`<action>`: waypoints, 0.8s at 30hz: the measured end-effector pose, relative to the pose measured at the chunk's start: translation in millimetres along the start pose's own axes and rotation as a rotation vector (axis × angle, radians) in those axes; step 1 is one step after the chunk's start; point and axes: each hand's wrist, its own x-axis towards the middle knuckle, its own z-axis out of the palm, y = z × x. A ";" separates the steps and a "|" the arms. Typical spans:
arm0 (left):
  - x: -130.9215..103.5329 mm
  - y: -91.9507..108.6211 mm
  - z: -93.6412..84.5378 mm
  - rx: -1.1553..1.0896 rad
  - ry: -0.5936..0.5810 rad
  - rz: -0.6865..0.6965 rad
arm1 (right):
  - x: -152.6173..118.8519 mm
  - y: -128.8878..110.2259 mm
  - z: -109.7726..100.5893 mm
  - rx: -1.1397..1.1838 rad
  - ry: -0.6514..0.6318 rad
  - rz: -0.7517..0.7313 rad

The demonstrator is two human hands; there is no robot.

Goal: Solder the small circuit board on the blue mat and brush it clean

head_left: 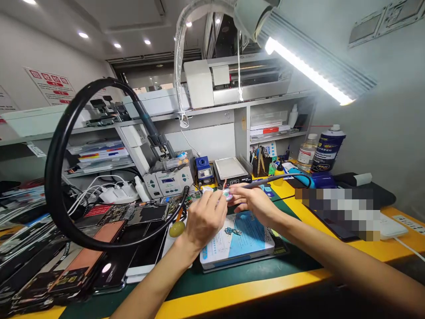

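Observation:
My left hand (206, 218) is closed, with its fingers pinching a small round pink-and-teal thing (227, 194) whose kind I cannot make out. Close beside it, my right hand (254, 200) grips a slim dark soldering iron (257, 182), its cable curving away to the right. The iron's tip is hidden by the fingers. Below both hands, a small blue circuit board (233, 231) lies on a blue-and-white box (223, 248). A yellow-green round-ended object (177, 228) sits left of my left wrist.
A thick black hose (55, 177) loops over the left side, from a rework station (172, 181). Phone parts (83, 257) crowd the left bench. A lit lamp (308, 71) hangs above. A spray can (328, 150) and a bottle (306, 153) stand at right.

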 end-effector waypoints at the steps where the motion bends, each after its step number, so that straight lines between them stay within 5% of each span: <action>1: 1.2 -0.7 -4.5 -0.068 0.019 -0.070 | 0.3 -0.4 -3.4 0.014 0.013 -0.009; 4: 5.3 -5.1 -19.4 -0.317 0.027 -0.329 | 3.5 -1.4 -17.5 0.046 0.085 -0.043; 12: 8.6 -27.5 -30.7 -1.015 -0.274 -0.835 | 13.3 9.3 -49.7 0.103 0.113 0.023; 24: 5.5 -32.1 -30.9 -1.307 -0.511 -1.078 | 4.4 16.0 -46.1 0.148 0.101 0.145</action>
